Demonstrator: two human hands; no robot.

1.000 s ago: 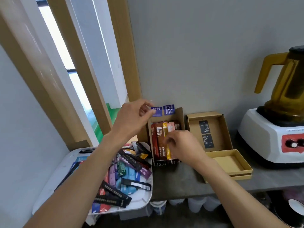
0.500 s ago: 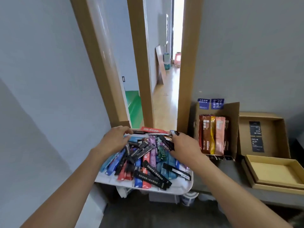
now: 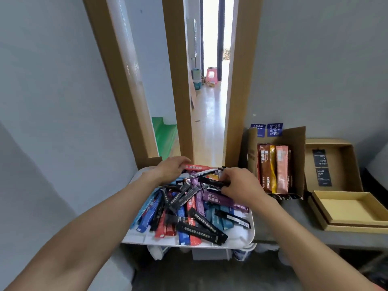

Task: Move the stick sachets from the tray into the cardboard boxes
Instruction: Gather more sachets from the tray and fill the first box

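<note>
Now, left hand [image 3: 172,168] gripping glossy red sachet [image 3: 197,167], right hand [image 3: 239,185] pinching slim black sachet [image 3: 211,182], white plastic tray [image 3: 241,236].

Left hand [image 3: 171,168] covers red sachet [image 3: 198,167] end, grip unclear. Lower sachets buried under pile [image 3: 184,206] in tray [image 3: 252,229]. Shallow cardboard box [image 3: 327,226] clipped by right edge. Sachet print unreadable.

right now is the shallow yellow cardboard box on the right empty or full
Empty: the shallow yellow cardboard box shows only its bare floor, nothing inside.
</note>
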